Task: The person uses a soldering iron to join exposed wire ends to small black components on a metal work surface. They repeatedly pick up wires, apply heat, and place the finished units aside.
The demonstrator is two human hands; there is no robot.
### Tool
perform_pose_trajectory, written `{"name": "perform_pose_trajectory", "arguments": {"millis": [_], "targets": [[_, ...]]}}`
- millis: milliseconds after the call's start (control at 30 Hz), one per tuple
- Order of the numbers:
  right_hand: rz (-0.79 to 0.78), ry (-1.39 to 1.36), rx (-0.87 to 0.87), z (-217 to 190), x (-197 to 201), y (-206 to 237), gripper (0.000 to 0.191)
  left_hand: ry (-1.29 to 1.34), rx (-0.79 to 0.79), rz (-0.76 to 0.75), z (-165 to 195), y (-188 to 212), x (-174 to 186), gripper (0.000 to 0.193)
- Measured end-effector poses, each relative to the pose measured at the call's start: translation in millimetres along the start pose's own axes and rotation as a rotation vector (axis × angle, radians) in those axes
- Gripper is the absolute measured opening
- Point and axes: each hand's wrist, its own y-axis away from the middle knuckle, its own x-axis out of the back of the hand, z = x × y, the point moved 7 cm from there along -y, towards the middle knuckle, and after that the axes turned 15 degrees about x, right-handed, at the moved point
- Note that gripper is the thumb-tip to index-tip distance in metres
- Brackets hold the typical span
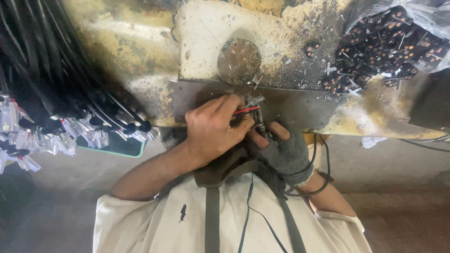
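Note:
My bare left hand (213,129) pinches a thin red wire (247,110) at the front edge of a stained workbench (211,28). Its fingertips press the wire against a small metal fixture (255,102) on a grey metal plate (290,105). My right hand (283,147), in a grey fingerless glove, grips a small dark connector part (260,126) just under the fixture. The two hands touch. A black cable (323,173) loops around my right wrist.
Bundles of black cables with clear plastic plugs (61,136) hang at the left. A clear bag of small black round connectors (384,42) lies at the back right. A round metal disc (239,60) sits behind the plate. A green-edged tray (119,147) lies under the cables.

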Motion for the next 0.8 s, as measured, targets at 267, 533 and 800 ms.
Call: {"name": "perform_pose_trajectory", "arguments": {"millis": [267, 533, 800], "targets": [[0.252, -0.166, -0.062, 12.9, 30.4, -4.4, 0.035, -0.028, 0.006, 0.003, -0.3, 0.5, -3.9, 0.022], [0.581, -0.762, -0.411, 51.0, 4.1, 2.6, 0.027, -0.050, -0.017, 0.014, -0.5, 0.0, -2.9, 0.023], [0.185, -0.508, -0.432, 37.4, -7.3, -33.0, 0.030, -0.057, -0.010, -0.029, -6.2, 1.2, -4.9, 0.025]]}}
